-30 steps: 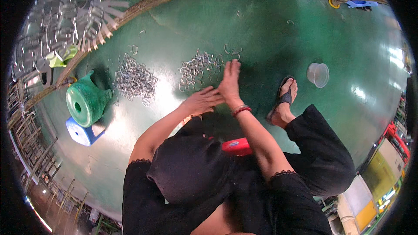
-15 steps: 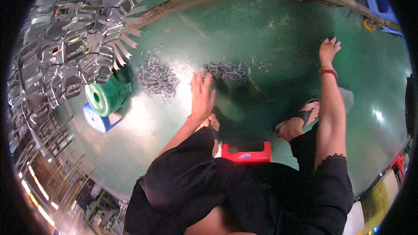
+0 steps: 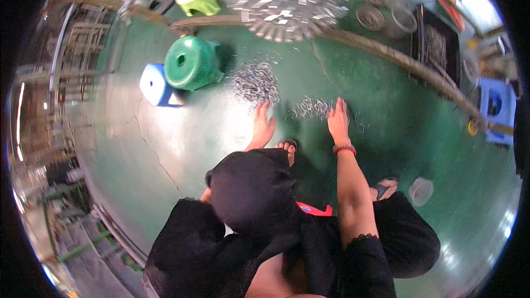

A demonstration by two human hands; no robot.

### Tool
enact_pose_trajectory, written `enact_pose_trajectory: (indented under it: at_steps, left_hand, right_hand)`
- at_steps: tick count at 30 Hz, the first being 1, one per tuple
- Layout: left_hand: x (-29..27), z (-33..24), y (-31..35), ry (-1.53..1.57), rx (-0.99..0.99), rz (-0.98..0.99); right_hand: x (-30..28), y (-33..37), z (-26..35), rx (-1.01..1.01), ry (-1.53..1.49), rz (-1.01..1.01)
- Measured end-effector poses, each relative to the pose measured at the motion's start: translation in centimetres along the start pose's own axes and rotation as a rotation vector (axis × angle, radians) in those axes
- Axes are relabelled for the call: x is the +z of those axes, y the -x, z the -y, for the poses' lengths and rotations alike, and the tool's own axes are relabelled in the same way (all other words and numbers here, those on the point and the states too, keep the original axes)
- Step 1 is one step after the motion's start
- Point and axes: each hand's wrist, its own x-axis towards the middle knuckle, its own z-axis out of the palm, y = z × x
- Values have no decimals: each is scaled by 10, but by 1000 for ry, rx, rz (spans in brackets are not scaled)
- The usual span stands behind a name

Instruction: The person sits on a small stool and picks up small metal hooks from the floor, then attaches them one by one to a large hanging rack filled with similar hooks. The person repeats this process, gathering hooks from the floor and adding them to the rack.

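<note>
Two heaps of small, curved shiny metal pieces lie on the green floor in front of me. My left hand is open, fingers stretched out, at the near edge of the larger metal heap. My right hand, with a red bracelet on its wrist, reaches low with fingers extended at the right end of the smaller metal heap. Neither hand shows anything in its grasp. Whether the fingertips touch the pieces I cannot tell.
A green stool lies tipped beside a blue stool at the left. Blurred metal parts hang at the top, by a long beam. A clear plastic tub stands right of my foot. Part of a red stool shows under me.
My right hand has come in from far right to the smaller heap. My left hand now lies nearer the larger heap. The view has swung, shifting the hanging metal parts from left to top.
</note>
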Motion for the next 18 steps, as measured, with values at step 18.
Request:
enact_pose_trajectory:
  at_steps: [18]
  left_hand:
    - [-13,97,253,132,-812,580]
  right_hand:
    - [-139,-67,185,278,-219,587]
